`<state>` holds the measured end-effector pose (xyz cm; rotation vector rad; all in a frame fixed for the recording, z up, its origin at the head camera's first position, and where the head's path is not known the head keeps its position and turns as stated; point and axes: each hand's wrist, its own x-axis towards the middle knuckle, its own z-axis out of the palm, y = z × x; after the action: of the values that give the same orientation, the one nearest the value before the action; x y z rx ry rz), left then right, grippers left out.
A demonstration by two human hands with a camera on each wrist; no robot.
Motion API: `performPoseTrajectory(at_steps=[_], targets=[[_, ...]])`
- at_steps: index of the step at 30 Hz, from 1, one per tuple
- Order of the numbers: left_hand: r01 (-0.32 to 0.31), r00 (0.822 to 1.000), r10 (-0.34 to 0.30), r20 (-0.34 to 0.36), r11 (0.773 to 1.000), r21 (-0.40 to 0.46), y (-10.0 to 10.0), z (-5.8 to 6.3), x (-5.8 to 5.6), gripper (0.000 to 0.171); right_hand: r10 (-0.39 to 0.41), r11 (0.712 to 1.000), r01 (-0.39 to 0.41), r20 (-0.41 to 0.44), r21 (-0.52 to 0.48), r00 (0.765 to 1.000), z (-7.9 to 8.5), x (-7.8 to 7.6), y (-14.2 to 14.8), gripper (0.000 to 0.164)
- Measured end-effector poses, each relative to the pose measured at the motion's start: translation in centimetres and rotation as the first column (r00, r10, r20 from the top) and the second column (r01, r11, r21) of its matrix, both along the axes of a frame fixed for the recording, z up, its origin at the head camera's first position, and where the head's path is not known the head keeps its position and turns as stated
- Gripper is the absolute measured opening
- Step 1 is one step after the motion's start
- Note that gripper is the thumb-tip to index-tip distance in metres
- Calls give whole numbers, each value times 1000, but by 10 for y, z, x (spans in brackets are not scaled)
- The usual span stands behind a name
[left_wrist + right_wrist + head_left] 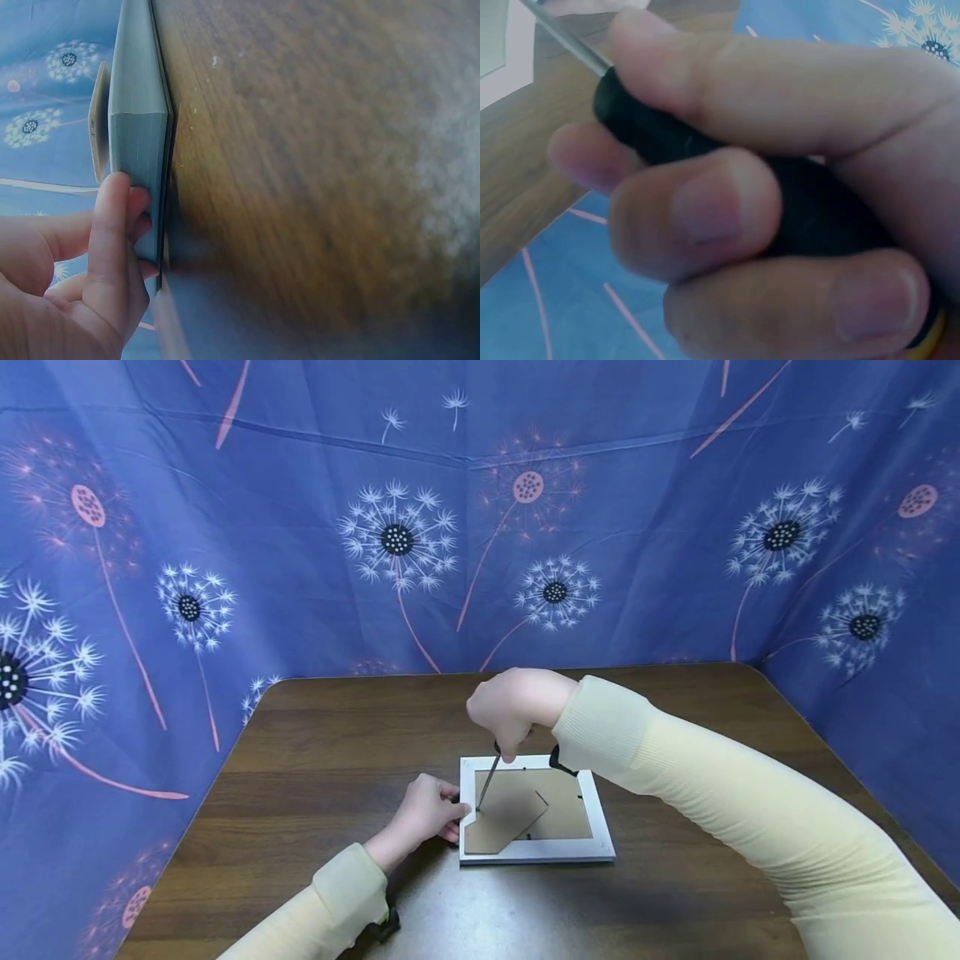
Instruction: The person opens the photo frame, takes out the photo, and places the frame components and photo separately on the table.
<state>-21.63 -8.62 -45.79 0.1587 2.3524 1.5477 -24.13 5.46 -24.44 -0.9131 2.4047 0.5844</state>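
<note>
A white picture frame [600, 827] lies face down on the table, its brown backing board [567, 802] and folded stand flap [489, 835] showing. At the frame's left edge, my left hand [427, 810] pinches the border, thumb on top; the left wrist view shows the fingers [112, 225] along its side. My right hand [517, 706] is above the far part of the frame and grips a screwdriver by its black handle [682, 142]. The thin metal shaft [489, 783] slants down, its tip at the left inner edge of the backing, near my left thumb.
The brown wooden table [322, 752] extends around the frame. Small dark tabs [528, 837] sit along the inner edge of the border. A blue dandelion-print cloth [465, 568] hangs behind the table and at both sides.
</note>
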Motion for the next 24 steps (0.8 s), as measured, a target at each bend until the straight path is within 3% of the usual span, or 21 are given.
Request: performPoseTrajectory(at_steps=[5,12,18,24], targets=[[16,1000,-16,-9,1000,-8,-1,2,0,33,27,998,-25,-31,61,999,3,4,-19,30],[32,1000,-32,-1,999,-22,-2,5,0,25,40,991,-30,-72,129,997,7,11,-41,16],[38,999,-38,-14,999,-11,-3,4,0,14,55,983,-42,-62,181,997,9,14,-55,7],[40,999,-40,-11,999,-21,-2,2,0,18,32,985,-20,-69,174,997,6,14,-51,15]])
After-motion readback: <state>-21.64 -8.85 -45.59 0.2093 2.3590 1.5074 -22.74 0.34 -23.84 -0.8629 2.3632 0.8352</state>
